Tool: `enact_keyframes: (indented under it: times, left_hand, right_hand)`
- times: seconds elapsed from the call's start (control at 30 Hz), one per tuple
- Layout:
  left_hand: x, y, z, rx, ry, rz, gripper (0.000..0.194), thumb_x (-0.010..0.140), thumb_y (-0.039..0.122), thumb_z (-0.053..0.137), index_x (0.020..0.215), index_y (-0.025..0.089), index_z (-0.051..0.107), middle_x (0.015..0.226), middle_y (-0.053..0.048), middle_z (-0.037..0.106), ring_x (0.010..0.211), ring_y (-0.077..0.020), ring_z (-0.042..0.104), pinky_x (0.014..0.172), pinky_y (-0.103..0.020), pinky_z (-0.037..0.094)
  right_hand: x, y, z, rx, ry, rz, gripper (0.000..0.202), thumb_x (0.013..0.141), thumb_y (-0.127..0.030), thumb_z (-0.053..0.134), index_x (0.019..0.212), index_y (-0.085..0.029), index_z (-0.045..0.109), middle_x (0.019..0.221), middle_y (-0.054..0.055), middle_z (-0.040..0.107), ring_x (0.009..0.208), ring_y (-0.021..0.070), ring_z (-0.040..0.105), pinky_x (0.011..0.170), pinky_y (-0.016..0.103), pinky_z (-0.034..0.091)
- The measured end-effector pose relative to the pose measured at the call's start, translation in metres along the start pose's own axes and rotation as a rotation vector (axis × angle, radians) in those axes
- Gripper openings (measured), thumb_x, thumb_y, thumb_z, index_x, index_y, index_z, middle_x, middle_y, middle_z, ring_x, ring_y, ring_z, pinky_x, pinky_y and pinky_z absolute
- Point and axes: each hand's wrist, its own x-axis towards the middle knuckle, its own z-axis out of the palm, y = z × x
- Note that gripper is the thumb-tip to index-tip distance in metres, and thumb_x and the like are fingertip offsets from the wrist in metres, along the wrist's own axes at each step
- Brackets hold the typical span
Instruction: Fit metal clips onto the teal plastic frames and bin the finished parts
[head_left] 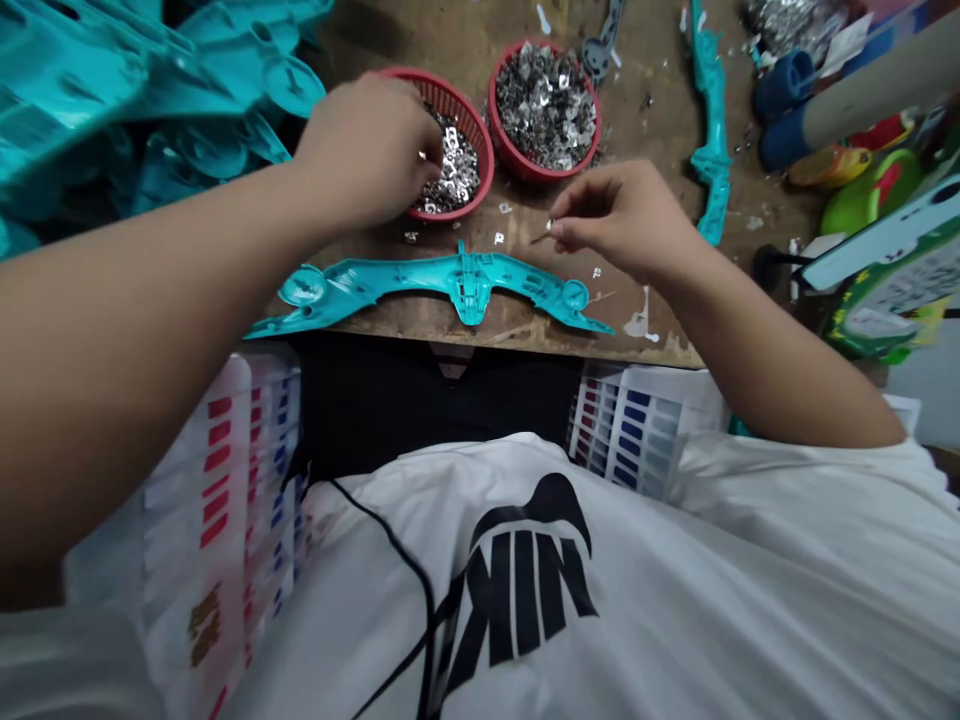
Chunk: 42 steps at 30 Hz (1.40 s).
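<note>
My left hand (pixel 367 150) reaches over the rim of the left red basket (pixel 486 150), its fingers curled down at the small silver metal clips (pixel 459 170). What sits between those fingertips is hidden. Thumb and forefinger of my right hand (pixel 619 215) are pinched on a small thin metal piece (pixel 541 238), held above the wood in front of the other basket. Below both hands, a long curved turquoise plastic part, shaped like a toy bow (pixel 471 285), lies along the table's near edge, touched by neither hand.
A second red basket (pixel 510 165) holds more shiny metal pieces. Turquoise parts (pixel 210 100) are piled at left; another bow-shaped part (pixel 709 130) lies at right. Loose clips dot the wooden table (pixel 637 130). White plastic crates (pixel 240 440) flank my lap. Colourful items crowd the right side.
</note>
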Motion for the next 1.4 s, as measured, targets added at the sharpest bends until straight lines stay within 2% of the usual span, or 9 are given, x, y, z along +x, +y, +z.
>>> enact_keyframes:
  times: [0.13, 0.33, 0.47, 0.6, 0.8, 0.97, 1.07, 1.23, 1.4]
  left_hand:
    - [-0.009, 0.036, -0.026, 0.109, -0.024, -0.138, 0.070, 0.137, 0.063, 0.050, 0.164, 0.012, 0.090, 0.160, -0.014, 0.086, 0.159, -0.0419, 0.072, 0.148, -0.073, 0.053]
    - [-0.016, 0.059, -0.049, 0.054, 0.002, -0.042, 0.062, 0.128, 0.035, 0.051, 0.161, -0.004, 0.085, 0.153, -0.018, 0.087, 0.172, -0.0541, 0.068, 0.150, -0.084, 0.044]
    - [-0.025, 0.088, -0.051, 0.087, -0.038, 0.085, 0.061, 0.114, 0.016, 0.052, 0.161, 0.002, 0.088, 0.151, -0.018, 0.089, 0.166, -0.0536, 0.076, 0.148, -0.083, 0.046]
    - [-0.035, 0.112, -0.031, 0.056, -0.257, 0.238, 0.051, 0.119, 0.017, 0.052, 0.147, 0.009, 0.093, 0.139, -0.011, 0.091, 0.160, -0.0433, 0.081, 0.145, -0.066, 0.056]
    - [-0.040, 0.097, 0.004, 0.014, -0.437, 0.211, 0.036, 0.118, 0.015, 0.065, 0.135, 0.023, 0.097, 0.127, -0.010, 0.091, 0.142, -0.0360, 0.085, 0.146, -0.058, 0.056]
    - [-0.040, 0.080, 0.013, -0.020, -0.394, 0.271, 0.031, 0.122, 0.022, 0.066, 0.132, 0.023, 0.096, 0.121, -0.011, 0.090, 0.145, -0.0393, 0.083, 0.142, -0.056, 0.060]
    - [-0.041, 0.087, 0.009, 0.010, -0.384, 0.325, 0.034, 0.124, 0.020, 0.063, 0.134, 0.023, 0.095, 0.126, -0.011, 0.090, 0.147, -0.0388, 0.082, 0.143, -0.056, 0.061]
    - [-0.043, 0.123, -0.016, 0.226, -0.538, 0.224, 0.040, 0.113, 0.004, 0.063, 0.130, 0.020, 0.096, 0.127, -0.016, 0.088, 0.142, -0.0462, 0.085, 0.142, -0.066, 0.060]
    - [-0.043, 0.132, -0.025, 0.438, -0.514, 0.352, 0.044, 0.118, 0.007, 0.059, 0.139, 0.021, 0.096, 0.120, -0.014, 0.088, 0.118, -0.0390, 0.088, 0.124, -0.053, 0.071]
  right_hand:
    - [-0.007, 0.026, 0.020, 0.073, -0.075, 0.104, 0.038, 0.085, -0.035, 0.124, 0.097, -0.030, 0.088, 0.085, 0.005, 0.081, 0.098, 0.0383, 0.090, 0.095, 0.057, 0.084]
    - [-0.008, 0.047, 0.017, 0.033, -0.079, 0.135, 0.034, 0.084, -0.026, 0.122, 0.095, -0.028, 0.090, 0.080, 0.006, 0.079, 0.095, 0.0406, 0.090, 0.098, 0.062, 0.085]
    - [-0.010, 0.045, 0.016, -0.065, -0.107, 0.163, 0.028, 0.087, -0.021, 0.117, 0.092, -0.025, 0.089, 0.084, 0.010, 0.082, 0.099, 0.0439, 0.091, 0.099, 0.062, 0.083]
    - [-0.014, 0.038, 0.021, -0.225, -0.125, 0.131, 0.022, 0.096, -0.031, 0.110, 0.095, -0.022, 0.090, 0.094, 0.013, 0.089, 0.110, 0.0457, 0.092, 0.102, 0.059, 0.080]
    - [-0.024, 0.030, 0.023, -0.289, -0.075, 0.047, 0.021, 0.098, -0.039, 0.107, 0.100, -0.025, 0.092, 0.101, 0.012, 0.090, 0.123, 0.0490, 0.090, 0.110, 0.060, 0.078]
    - [-0.029, 0.028, 0.022, -0.314, -0.063, 0.078, 0.017, 0.099, -0.040, 0.102, 0.104, -0.027, 0.093, 0.104, 0.014, 0.090, 0.127, 0.0518, 0.088, 0.113, 0.064, 0.077]
    - [-0.030, 0.028, 0.022, -0.342, -0.047, 0.073, 0.022, 0.102, -0.048, 0.102, 0.110, -0.028, 0.095, 0.106, 0.015, 0.091, 0.128, 0.0530, 0.087, 0.113, 0.065, 0.077]
    - [-0.029, 0.030, 0.021, -0.387, -0.032, 0.066, 0.030, 0.104, -0.055, 0.100, 0.113, -0.027, 0.097, 0.112, 0.016, 0.093, 0.128, 0.0542, 0.087, 0.115, 0.067, 0.076]
    - [-0.033, 0.028, 0.024, -0.347, -0.054, 0.065, 0.027, 0.104, -0.052, 0.100, 0.115, -0.028, 0.095, 0.123, 0.018, 0.093, 0.138, 0.0568, 0.084, 0.115, 0.068, 0.075]
